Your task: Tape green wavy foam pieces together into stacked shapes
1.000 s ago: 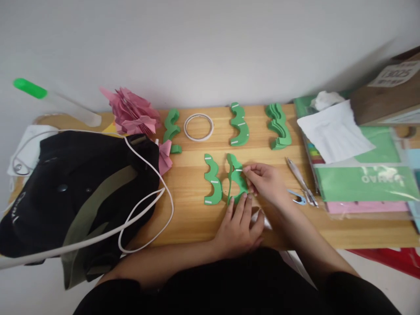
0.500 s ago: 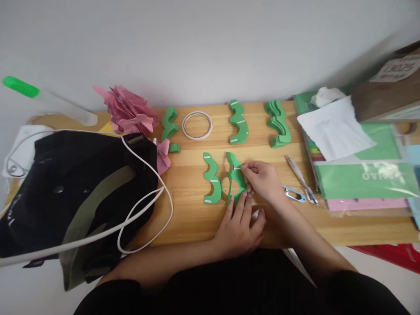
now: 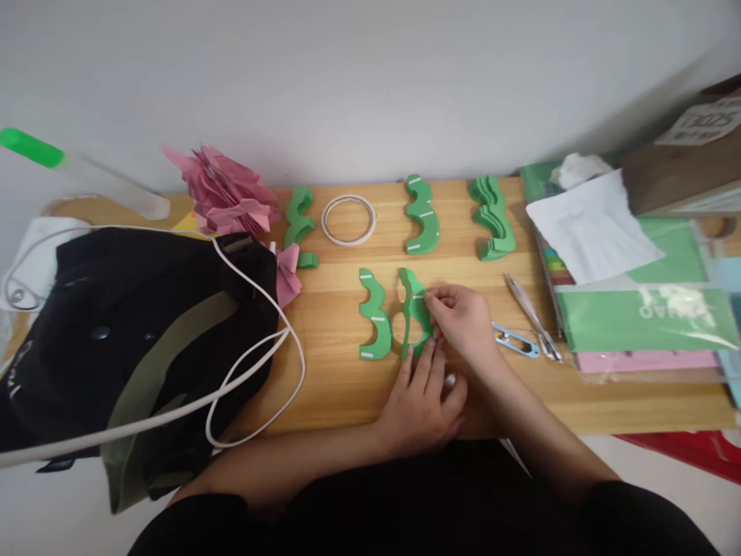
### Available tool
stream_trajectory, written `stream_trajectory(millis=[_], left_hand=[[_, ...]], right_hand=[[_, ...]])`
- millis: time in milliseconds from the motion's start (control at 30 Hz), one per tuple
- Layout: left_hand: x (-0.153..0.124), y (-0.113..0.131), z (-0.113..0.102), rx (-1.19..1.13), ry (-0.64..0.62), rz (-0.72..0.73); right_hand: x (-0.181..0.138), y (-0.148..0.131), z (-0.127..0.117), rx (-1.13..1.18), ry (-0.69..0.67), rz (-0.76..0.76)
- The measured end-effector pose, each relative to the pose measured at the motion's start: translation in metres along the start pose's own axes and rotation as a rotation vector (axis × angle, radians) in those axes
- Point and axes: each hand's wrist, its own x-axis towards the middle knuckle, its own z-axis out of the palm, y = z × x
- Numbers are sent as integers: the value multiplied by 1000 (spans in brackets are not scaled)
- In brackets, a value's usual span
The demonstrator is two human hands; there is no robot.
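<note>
A wavy green paper piece (image 3: 414, 313) stands partly lifted on the wooden table (image 3: 336, 386). My left hand (image 3: 421, 398) lies with fingers stretched out, fingertips pressing the piece's lower end. My right hand (image 3: 460, 320) pinches its upper right edge, where a small white tape strip sits. A second wavy green piece (image 3: 373, 316) lies flat just to the left. Further back lie another green piece (image 3: 422, 215), a stack of green pieces (image 3: 492, 218) and a tape roll (image 3: 349, 220).
A black bag (image 3: 116, 347) with a white cord (image 3: 260, 363) fills the left side. Pink folded paper (image 3: 225, 197) sits behind it. Small snips (image 3: 515, 341) and tweezers (image 3: 529, 313) lie right of my hands. Coloured paper packs (image 3: 642, 324) and a white tissue (image 3: 590, 224) sit at the right.
The hands have barely moved; my right hand stays pinched on the green piece. The view has shifted slightly.
</note>
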Motion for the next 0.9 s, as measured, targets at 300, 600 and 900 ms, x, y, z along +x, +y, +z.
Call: stream_trajectory(millis=[300, 600, 900], left_hand=[[1, -1, -1, 14, 34, -7], [0, 0, -3, 19, 16, -12], [1, 0, -1, 23, 40, -16]], right_hand=[[-2, 6, 4, -111, 75, -91], [-1, 3, 7, -234, 141, -131], [5, -2, 1, -54, -36, 27]])
